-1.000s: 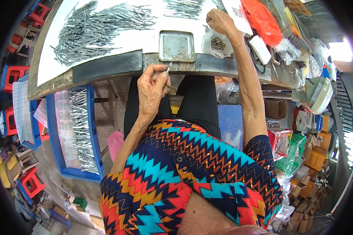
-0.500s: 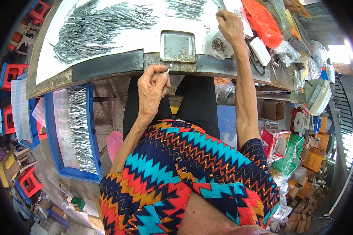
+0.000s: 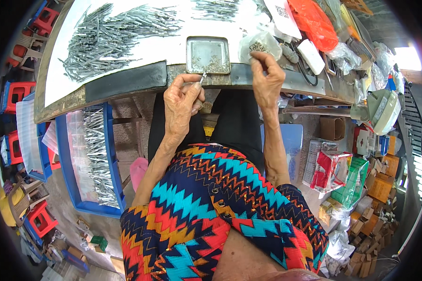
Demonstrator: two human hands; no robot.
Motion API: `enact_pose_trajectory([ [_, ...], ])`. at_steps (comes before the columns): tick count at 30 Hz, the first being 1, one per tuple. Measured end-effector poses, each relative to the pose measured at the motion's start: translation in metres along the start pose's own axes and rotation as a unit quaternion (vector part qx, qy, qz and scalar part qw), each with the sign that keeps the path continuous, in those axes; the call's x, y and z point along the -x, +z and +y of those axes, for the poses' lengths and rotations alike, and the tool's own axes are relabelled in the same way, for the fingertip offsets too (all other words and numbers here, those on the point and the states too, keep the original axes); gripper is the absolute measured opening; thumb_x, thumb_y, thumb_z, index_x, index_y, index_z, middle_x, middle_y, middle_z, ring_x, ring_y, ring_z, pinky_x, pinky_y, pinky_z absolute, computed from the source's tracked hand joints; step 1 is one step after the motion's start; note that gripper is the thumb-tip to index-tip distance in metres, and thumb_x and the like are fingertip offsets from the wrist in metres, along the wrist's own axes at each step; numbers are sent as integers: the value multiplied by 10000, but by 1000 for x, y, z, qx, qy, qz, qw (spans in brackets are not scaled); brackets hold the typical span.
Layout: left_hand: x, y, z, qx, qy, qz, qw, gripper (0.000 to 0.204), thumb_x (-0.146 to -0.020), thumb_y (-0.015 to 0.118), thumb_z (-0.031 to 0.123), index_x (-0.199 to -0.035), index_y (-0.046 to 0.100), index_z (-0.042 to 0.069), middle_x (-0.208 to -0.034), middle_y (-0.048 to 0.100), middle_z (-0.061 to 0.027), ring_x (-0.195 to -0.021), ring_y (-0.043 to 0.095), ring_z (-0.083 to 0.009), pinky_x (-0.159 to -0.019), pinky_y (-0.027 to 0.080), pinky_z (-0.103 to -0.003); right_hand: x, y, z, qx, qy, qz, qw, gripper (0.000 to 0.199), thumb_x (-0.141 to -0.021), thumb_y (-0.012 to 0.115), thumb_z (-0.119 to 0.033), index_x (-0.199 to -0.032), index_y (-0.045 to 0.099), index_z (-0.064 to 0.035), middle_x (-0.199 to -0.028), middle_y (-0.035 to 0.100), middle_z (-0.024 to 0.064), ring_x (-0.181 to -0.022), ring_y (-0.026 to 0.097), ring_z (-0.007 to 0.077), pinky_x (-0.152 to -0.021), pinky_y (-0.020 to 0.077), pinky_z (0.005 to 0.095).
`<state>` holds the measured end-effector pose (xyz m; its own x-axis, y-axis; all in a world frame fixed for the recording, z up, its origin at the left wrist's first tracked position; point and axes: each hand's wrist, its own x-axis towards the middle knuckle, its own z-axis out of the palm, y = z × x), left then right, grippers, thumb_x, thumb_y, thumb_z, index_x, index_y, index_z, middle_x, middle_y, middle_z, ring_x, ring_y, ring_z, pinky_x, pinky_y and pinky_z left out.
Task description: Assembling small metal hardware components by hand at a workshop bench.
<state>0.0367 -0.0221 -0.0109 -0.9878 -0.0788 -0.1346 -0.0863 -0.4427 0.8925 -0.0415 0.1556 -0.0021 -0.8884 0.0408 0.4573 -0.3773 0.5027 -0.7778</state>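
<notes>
My left hand (image 3: 179,104) is closed in a pinch on a thin, pale metal rod (image 3: 203,78), whose upper end points at the front rim of a shallow metal tray (image 3: 189,51). Small shiny pieces (image 3: 214,62) lie scattered in that tray. Over at the right, my right hand (image 3: 269,83) has thumb and forefinger drawn together at the near edge of a clear plastic bag (image 3: 272,44). Small brownish metal parts (image 3: 258,47) fill the bag's middle. Whatever sits between the right fingertips is too small to make out.
Dark slender metal rods (image 3: 103,42) lie heaped on white paper (image 3: 56,89) at the table's left. A second heap (image 3: 215,9) lies farther back. A red plastic bag (image 3: 314,25) and a white box (image 3: 310,56) crowd the right. Below left stands a blue crate (image 3: 72,187) with rods.
My right hand has come down and toward me, from the far right side of the table to the clear bag. My left hand keeps its pinch on the metal rod almost in place.
</notes>
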Motion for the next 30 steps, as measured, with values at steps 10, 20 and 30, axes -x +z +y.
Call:
enact_pose_trajectory([
  [10, -9, 15, 6, 7, -10, -16, 1000, 162, -859, 503, 86, -989, 493, -9, -652, 524, -24, -452, 361, -19, -388, 268, -149, 29, 7, -10, -147, 142, -118, 972, 141, -818, 559, -55, -928, 612, 17, -757, 609, 27, -646, 492, 50, -580, 397, 181],
  [20, -8, 24, -2, -68, 1, -19, 998, 177, -855, 511, 100, -1013, 502, 22, -669, 529, -16, -460, 362, -17, -395, 263, -150, 37, 20, -20, -263, 163, -164, 937, 162, -829, 590, -135, -877, 581, 21, -667, 521, -13, -597, 445, 42, -510, 373, 187],
  [30, -8, 28, -3, -54, -19, -34, 998, 134, -855, 503, 53, -975, 503, -7, -619, 525, -9, -493, 415, -26, -432, 321, -164, 39, 21, -23, -203, 98, -113, 968, 94, -828, 545, -55, -774, 516, 16, -639, 497, 6, -550, 458, 43, -472, 378, 201],
])
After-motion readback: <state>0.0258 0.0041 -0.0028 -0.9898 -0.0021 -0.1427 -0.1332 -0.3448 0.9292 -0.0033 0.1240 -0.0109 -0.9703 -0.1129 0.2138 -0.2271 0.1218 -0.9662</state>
